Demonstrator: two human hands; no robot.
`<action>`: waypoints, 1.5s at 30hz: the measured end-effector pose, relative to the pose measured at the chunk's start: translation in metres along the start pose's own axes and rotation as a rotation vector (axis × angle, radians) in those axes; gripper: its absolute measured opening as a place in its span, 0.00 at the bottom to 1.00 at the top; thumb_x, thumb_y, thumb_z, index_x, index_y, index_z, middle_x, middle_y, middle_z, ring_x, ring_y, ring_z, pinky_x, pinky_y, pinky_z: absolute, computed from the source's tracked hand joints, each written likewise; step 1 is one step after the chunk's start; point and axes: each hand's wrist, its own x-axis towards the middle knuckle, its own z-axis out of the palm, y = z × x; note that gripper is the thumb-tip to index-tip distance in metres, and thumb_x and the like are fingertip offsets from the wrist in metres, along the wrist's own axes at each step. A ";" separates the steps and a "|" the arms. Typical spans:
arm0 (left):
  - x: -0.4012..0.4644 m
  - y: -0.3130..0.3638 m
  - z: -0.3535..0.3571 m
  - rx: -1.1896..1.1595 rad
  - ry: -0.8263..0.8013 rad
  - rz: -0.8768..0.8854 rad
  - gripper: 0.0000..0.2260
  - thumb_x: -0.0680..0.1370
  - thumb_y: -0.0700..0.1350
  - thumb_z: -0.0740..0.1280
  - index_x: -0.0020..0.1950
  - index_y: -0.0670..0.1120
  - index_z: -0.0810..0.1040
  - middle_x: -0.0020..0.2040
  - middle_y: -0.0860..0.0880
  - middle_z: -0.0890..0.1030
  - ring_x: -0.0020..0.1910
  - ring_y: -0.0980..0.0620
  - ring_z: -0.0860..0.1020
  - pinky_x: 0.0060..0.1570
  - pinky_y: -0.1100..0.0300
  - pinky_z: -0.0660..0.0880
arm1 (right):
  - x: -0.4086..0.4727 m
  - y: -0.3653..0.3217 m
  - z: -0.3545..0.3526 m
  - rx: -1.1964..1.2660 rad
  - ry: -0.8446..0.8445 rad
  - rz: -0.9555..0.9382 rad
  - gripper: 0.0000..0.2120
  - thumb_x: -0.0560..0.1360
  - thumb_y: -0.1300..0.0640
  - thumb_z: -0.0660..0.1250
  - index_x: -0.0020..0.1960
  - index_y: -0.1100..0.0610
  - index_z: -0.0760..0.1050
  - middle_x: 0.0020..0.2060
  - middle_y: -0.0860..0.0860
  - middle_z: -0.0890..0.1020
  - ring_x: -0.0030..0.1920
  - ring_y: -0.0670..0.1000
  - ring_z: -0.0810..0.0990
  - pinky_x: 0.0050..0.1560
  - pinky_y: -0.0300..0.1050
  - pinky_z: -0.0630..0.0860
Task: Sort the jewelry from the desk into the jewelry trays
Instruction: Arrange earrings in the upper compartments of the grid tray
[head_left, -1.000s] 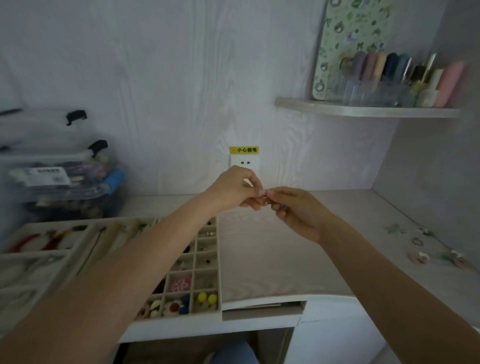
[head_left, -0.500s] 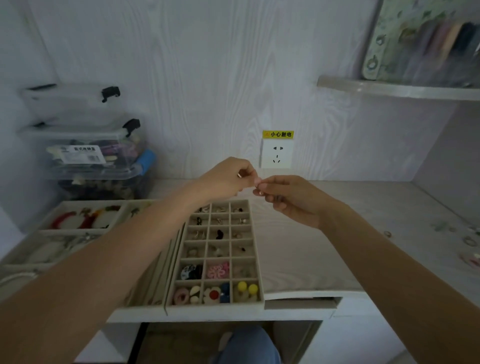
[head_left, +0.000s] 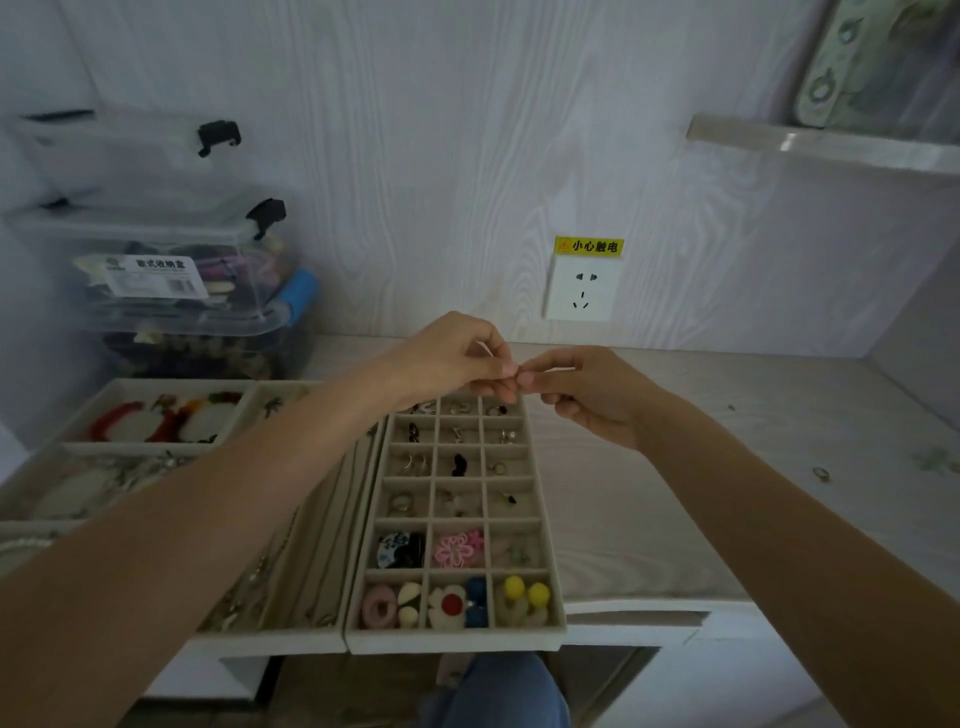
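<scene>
Looking down through the head view, I have both hands raised over the far end of the compartment tray (head_left: 550, 525), fingertips meeting. My left hand (head_left: 452, 358) and right hand (head_left: 592, 395) each curl thumb and forefinger onto the same tiny piece, too small and too covered by the fingertips for me to name; I judge it to be one jewelry item passing between hands or being fastened before it goes down. Holding it above the grid makes sense: if it slips, it lands in a cell rather than on the desk (head_left: 701, 493).

That grid tray sits at the desk's front edge, its near cells carrying bulky bright pieces such as a pink flower (head_left: 458, 548) and yellow balls (head_left: 524, 590), its far cells small metal bits, so like goes with like. Touching its left side is a long-slot tray (head_left: 311, 519) with chains, largely hidden under my left forearm. Further left, open trays (head_left: 67, 447) hold red and white pieces, cut off by the frame.

Unsorted jewelry remains toward the desk's right edge: a ring (head_left: 821, 474) lies there, with blurred greenish bits nearby. Stacked clear storage boxes (head_left: 171, 280) stand at the back left corner, a wall socket (head_left: 583, 288) behind my hands.
</scene>
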 end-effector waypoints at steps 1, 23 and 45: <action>0.001 -0.002 -0.001 0.000 0.005 0.011 0.06 0.76 0.39 0.67 0.49 0.36 0.77 0.42 0.42 0.84 0.42 0.52 0.84 0.42 0.67 0.79 | 0.002 0.000 0.001 -0.020 0.005 0.000 0.03 0.71 0.66 0.70 0.45 0.62 0.79 0.34 0.51 0.78 0.30 0.43 0.68 0.25 0.30 0.65; 0.030 -0.027 -0.003 0.308 0.072 -0.116 0.03 0.70 0.42 0.74 0.41 0.45 0.82 0.36 0.49 0.83 0.33 0.57 0.80 0.35 0.67 0.73 | 0.034 -0.001 0.009 -0.583 0.135 -0.046 0.01 0.71 0.63 0.71 0.41 0.61 0.82 0.31 0.47 0.78 0.30 0.40 0.73 0.32 0.33 0.66; 0.047 -0.029 0.020 0.748 0.080 -0.241 0.13 0.69 0.40 0.71 0.29 0.44 0.69 0.28 0.49 0.70 0.30 0.52 0.71 0.33 0.58 0.68 | 0.051 -0.012 0.045 -1.298 0.134 0.087 0.15 0.73 0.66 0.64 0.32 0.58 0.61 0.31 0.52 0.66 0.30 0.48 0.65 0.41 0.44 0.68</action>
